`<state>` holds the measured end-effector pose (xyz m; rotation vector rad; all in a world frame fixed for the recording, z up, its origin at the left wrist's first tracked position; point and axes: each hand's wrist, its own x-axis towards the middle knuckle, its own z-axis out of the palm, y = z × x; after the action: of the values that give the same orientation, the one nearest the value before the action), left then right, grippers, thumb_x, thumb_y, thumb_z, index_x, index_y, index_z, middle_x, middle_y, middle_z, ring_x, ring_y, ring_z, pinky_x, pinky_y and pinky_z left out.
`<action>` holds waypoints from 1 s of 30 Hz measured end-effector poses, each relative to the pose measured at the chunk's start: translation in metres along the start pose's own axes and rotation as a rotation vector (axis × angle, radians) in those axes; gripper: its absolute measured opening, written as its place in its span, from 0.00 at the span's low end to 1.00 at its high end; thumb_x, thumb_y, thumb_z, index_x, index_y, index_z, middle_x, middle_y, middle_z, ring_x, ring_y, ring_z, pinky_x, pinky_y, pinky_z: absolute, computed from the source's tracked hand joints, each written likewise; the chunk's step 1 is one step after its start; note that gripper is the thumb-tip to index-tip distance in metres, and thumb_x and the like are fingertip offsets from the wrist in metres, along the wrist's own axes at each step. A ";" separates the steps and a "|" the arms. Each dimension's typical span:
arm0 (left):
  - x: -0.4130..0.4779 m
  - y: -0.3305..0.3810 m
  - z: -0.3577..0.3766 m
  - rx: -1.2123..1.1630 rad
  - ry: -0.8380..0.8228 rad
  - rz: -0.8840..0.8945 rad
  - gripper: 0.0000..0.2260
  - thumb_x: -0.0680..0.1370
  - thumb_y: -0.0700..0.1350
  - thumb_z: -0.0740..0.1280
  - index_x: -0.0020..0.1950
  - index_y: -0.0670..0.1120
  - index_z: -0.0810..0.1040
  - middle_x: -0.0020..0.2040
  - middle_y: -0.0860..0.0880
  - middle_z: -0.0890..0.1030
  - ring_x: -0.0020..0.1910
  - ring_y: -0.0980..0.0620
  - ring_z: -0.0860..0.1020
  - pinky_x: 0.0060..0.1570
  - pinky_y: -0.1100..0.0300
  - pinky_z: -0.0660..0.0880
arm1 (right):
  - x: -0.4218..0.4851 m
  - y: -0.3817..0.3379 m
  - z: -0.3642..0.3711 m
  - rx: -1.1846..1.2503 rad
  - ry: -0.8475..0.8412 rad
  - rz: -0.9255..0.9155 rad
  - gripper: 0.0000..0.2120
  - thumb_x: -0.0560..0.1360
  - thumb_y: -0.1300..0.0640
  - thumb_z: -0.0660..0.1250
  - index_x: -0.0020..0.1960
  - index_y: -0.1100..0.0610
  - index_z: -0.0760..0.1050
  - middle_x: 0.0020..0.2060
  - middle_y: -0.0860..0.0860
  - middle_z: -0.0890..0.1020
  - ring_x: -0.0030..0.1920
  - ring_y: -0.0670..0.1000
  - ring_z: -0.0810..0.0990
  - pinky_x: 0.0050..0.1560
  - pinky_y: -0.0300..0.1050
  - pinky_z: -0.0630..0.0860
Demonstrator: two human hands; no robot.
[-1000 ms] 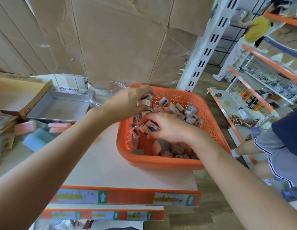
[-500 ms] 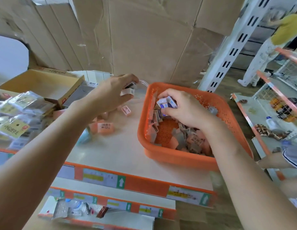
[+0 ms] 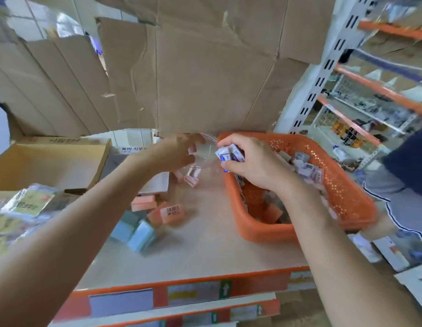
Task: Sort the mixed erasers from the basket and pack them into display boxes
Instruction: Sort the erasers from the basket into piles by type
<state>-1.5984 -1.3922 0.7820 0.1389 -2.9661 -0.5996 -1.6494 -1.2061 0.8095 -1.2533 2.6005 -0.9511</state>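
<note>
**Basket.** One orange perforated plastic basket [image 3: 342, 192], rectangular with rounded corners, standing on the right part of the pale beige shelf board [image 3: 205, 246]. It holds a mixed heap of small erasers [image 3: 306, 168]: grey-and-white sleeved pieces with barcodes along the far side, and pink blocks lower down. They are too many and too blurred to count.

**Right hand** [image 3: 254, 166]. One, over the basket's left rim. Fingers and thumb are curled round a clutch of white-sleeved erasers [image 3: 230, 155] printed in blue and purple. At least three sleeves show; the rest are hidden in the palm.

**Left hand** [image 3: 177, 154]. One, at the round clear plastic tub [image 3: 205, 149] just left of the basket. Through the motion blur I cannot tell whether the fingers grip the rim or only hover there.

**Loose on the board, left of the basket.**
- Three pink block erasers [image 3: 168, 212]: one with a white barcode label, one plain just beside it, and one smaller by the tub.
- About three pale blue block erasers [image 3: 139, 234], bunched together.

**Boxes.**
- One open brown cardboard box [image 3: 52, 161] at far left.
- One grey display tray [image 3: 155, 182] with a Korean-lettered flap, partly hidden by the left forearm.

**Other.**
- One pile of plastic-wrapped packets [image 3: 23, 208] at the left edge.
- Brown cardboard sheets [image 3: 205, 79] standing behind.
- One white slotted shelf upright [image 3: 323, 86].
- One second person in a dark top and grey shorts [image 3: 403, 185] at the right edge.
</note>
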 end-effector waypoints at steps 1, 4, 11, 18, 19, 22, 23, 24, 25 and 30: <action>0.003 -0.003 0.000 -0.014 -0.024 0.013 0.20 0.75 0.35 0.63 0.67 0.44 0.70 0.58 0.44 0.78 0.50 0.47 0.75 0.47 0.65 0.65 | -0.001 -0.002 0.002 0.000 0.013 0.019 0.15 0.72 0.60 0.70 0.58 0.52 0.76 0.50 0.47 0.78 0.49 0.48 0.76 0.49 0.42 0.72; 0.004 -0.011 -0.003 -0.026 -0.044 0.060 0.18 0.75 0.34 0.63 0.65 0.43 0.72 0.56 0.44 0.78 0.46 0.49 0.74 0.45 0.66 0.65 | -0.003 -0.007 0.004 -0.007 0.039 0.054 0.15 0.72 0.61 0.70 0.58 0.54 0.76 0.52 0.48 0.79 0.50 0.49 0.76 0.51 0.44 0.73; -0.022 -0.031 -0.020 0.012 0.158 0.086 0.18 0.75 0.38 0.64 0.65 0.46 0.73 0.61 0.46 0.75 0.59 0.45 0.74 0.55 0.57 0.68 | -0.001 -0.020 0.008 -0.013 0.070 0.052 0.14 0.72 0.61 0.69 0.57 0.54 0.76 0.48 0.49 0.80 0.47 0.49 0.77 0.48 0.44 0.72; -0.086 -0.062 -0.040 0.125 0.225 -0.053 0.17 0.77 0.44 0.64 0.65 0.46 0.72 0.64 0.46 0.73 0.60 0.42 0.73 0.57 0.52 0.69 | 0.008 -0.048 0.036 0.008 -0.051 -0.059 0.14 0.72 0.61 0.68 0.57 0.55 0.76 0.43 0.48 0.78 0.40 0.50 0.74 0.41 0.41 0.68; -0.097 -0.066 -0.043 0.133 0.225 -0.072 0.16 0.77 0.45 0.64 0.65 0.47 0.72 0.64 0.46 0.73 0.59 0.42 0.73 0.57 0.51 0.70 | 0.010 -0.053 0.042 0.015 -0.073 -0.070 0.13 0.72 0.61 0.68 0.57 0.54 0.76 0.41 0.46 0.77 0.38 0.49 0.73 0.39 0.41 0.68; -0.130 -0.082 -0.053 0.145 0.249 -0.135 0.15 0.77 0.46 0.64 0.64 0.49 0.74 0.63 0.47 0.73 0.58 0.44 0.73 0.54 0.50 0.72 | 0.014 -0.070 0.062 0.044 -0.139 -0.103 0.13 0.73 0.61 0.68 0.57 0.52 0.75 0.38 0.46 0.76 0.36 0.48 0.72 0.37 0.39 0.68; -0.141 -0.088 -0.055 0.149 0.264 -0.158 0.15 0.77 0.47 0.64 0.63 0.49 0.74 0.63 0.48 0.73 0.57 0.44 0.74 0.53 0.51 0.72 | 0.015 -0.077 0.068 0.044 -0.157 -0.122 0.14 0.73 0.61 0.68 0.58 0.53 0.76 0.41 0.47 0.76 0.38 0.48 0.72 0.37 0.35 0.67; -0.150 -0.095 -0.057 0.155 0.275 -0.183 0.14 0.77 0.47 0.64 0.63 0.49 0.74 0.63 0.48 0.73 0.56 0.44 0.74 0.53 0.52 0.71 | 0.016 -0.084 0.075 0.041 -0.171 -0.143 0.15 0.73 0.60 0.68 0.59 0.53 0.76 0.43 0.47 0.76 0.39 0.48 0.72 0.37 0.30 0.66; -0.160 -0.102 -0.060 0.156 0.285 -0.208 0.14 0.77 0.48 0.64 0.63 0.48 0.75 0.63 0.48 0.73 0.56 0.44 0.74 0.54 0.51 0.71 | 0.017 -0.091 0.082 0.038 -0.183 -0.159 0.15 0.73 0.60 0.69 0.60 0.53 0.76 0.45 0.47 0.76 0.40 0.47 0.71 0.37 0.26 0.64; -0.200 -0.140 -0.076 0.147 0.353 -0.240 0.14 0.76 0.45 0.66 0.61 0.45 0.76 0.62 0.43 0.75 0.57 0.40 0.74 0.58 0.45 0.70 | 0.018 -0.131 0.113 0.051 -0.240 -0.201 0.17 0.74 0.59 0.68 0.63 0.53 0.74 0.51 0.48 0.77 0.47 0.46 0.75 0.42 0.30 0.67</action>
<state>-1.3815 -1.5270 0.7781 0.5584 -2.6628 -0.3351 -1.5343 -1.3362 0.7983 -1.5333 2.2881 -0.8309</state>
